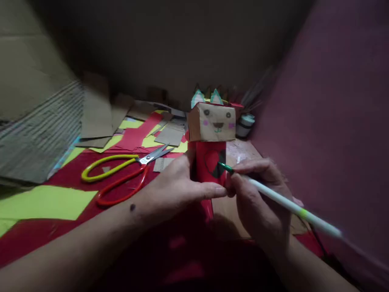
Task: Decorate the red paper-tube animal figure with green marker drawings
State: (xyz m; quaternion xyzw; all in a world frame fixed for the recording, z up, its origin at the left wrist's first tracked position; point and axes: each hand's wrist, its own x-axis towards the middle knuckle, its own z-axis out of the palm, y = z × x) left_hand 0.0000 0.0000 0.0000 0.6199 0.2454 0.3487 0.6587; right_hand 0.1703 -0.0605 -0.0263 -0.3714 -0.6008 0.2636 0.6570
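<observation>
A cardboard figure [217, 125] stands in the middle, with a box head bearing a drawn face and two pointed, green-edged ears. Its red body [202, 162] carries a dark green painted patch [223, 160] around a red rounded shape. My left hand [185, 180] is wrapped around the body's left side, thumb across the lower front. In my right hand [261, 190] is a slim white paintbrush [279, 196], pinched near its green tip, which meets or nearly meets the painted patch. The fingers behind the body are hidden.
Left of the figure lie scissors [146, 159] with yellow and red handles. Cardboard scraps [170, 134], red paper [138, 134] and yellow paper [60, 201] cover the red tabletop. A lidded jar [245, 125] stands behind right, near the pinkish wall [334, 121].
</observation>
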